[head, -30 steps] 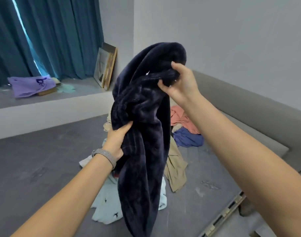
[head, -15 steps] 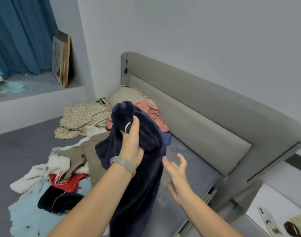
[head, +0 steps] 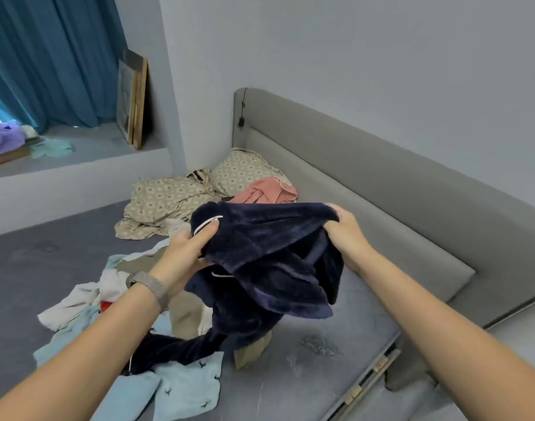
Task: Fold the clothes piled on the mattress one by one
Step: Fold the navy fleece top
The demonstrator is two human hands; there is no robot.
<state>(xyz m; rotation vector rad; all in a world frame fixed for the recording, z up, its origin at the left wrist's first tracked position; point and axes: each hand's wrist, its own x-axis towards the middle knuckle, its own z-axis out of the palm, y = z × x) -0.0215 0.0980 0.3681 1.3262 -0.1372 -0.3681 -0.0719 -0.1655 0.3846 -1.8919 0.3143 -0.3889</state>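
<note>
A dark navy plush garment (head: 269, 262) with thin white piping hangs bunched between both hands above the grey mattress (head: 320, 375). My left hand (head: 184, 253) grips its left edge, thumb on top by the piping. My right hand (head: 342, 229) grips the right edge at about the same height. The garment's lower part trails down onto the pile of clothes (head: 132, 299), which holds light blue, white, khaki and red pieces. A pink garment (head: 266, 189) lies behind, near the headboard.
A grey padded headboard (head: 366, 183) runs along the right. Patterned beige pillows (head: 181, 199) lie at the far end of the mattress. A window ledge (head: 86, 153) at the left carries framed pictures (head: 134, 98), a purple cloth and teal curtains.
My right hand, open and off the garment half a second ago, has taken hold of its right edge. Both hands now spread the garment wider. The view has swung slightly left.
</note>
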